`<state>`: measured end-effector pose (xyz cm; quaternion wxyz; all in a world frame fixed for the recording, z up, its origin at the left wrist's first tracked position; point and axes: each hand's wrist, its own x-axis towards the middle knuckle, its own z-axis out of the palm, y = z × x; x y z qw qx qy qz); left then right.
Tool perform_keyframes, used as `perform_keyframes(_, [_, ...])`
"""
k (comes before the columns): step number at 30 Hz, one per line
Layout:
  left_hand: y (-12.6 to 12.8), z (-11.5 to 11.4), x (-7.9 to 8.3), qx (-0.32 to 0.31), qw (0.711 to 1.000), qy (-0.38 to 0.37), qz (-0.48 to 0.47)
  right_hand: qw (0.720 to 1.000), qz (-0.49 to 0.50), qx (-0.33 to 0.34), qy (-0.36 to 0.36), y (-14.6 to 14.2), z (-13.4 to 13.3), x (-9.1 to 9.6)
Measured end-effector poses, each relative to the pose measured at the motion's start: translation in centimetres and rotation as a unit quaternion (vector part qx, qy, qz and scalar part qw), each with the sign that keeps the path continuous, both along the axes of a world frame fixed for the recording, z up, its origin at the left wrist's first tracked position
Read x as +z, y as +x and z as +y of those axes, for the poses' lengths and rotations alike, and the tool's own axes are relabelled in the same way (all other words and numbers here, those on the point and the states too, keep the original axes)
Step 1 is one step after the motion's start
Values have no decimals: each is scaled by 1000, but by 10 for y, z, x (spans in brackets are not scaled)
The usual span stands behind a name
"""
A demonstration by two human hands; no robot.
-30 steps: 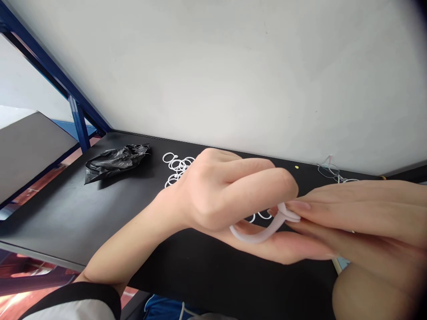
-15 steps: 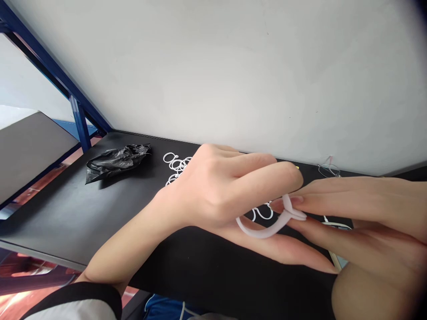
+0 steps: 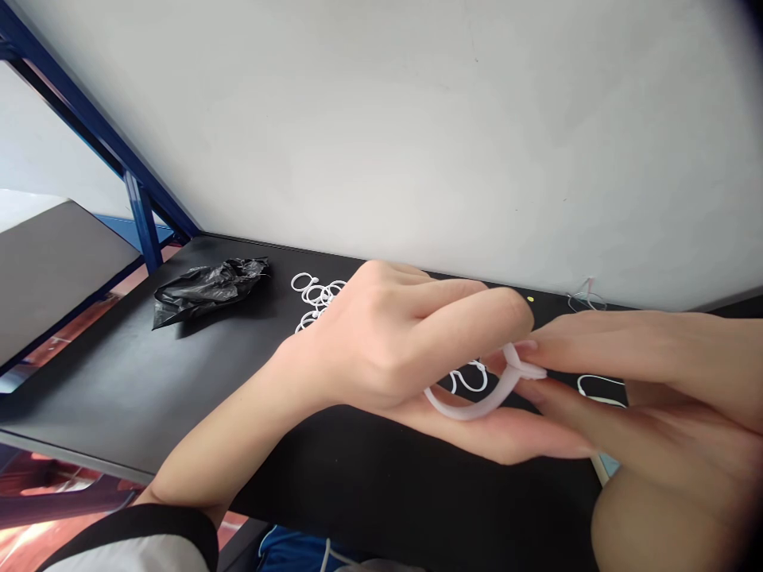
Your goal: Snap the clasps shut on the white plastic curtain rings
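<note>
A white plastic curtain ring (image 3: 470,409) is held up over the black tabletop (image 3: 334,492), between my two hands. My left hand (image 3: 387,334) is closed round its left part, index finger curled above and thumb stretched out below. From the right, my right hand (image 3: 637,381) pinches the ring's small forked end between thumb and fingers. The fingers partly cover the ring, so its upper arc is hidden. Behind my left hand lie several similar white rings (image 3: 319,295) on the tabletop, and more white rings (image 3: 474,381) show through the gap between my hands.
A crumpled black plastic bag (image 3: 208,290) lies at the left rear of the tabletop. Thin clear loops (image 3: 587,302) and a small yellow dot (image 3: 530,299) are near the pale wall (image 3: 417,143). A blue metal frame (image 3: 143,214) stands at left. A pale-edged object is partly hidden behind my right hand.
Both hands stay on the same ring. The right hand and the ring's forked end have shifted slightly upward, and the left index fingertip has moved a little left.
</note>
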<state>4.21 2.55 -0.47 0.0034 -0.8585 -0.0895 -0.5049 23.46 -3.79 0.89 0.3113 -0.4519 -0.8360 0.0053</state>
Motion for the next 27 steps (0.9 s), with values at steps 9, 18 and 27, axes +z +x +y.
perform_keyframes(9, [-6, 1, -6, -4, 1000, -25, 18, 998, 41, 36, 27, -2, 1, -1])
perform_keyframes(18, [-7, 2, -5, -12, 999, -22, 28, 1000, 23, 16, -6, -2, 1, -3])
perform_keyframes(27, [-4, -1, -3, -5, 999, -40, 18, 998, 31, 40, 24, -2, 4, -5])
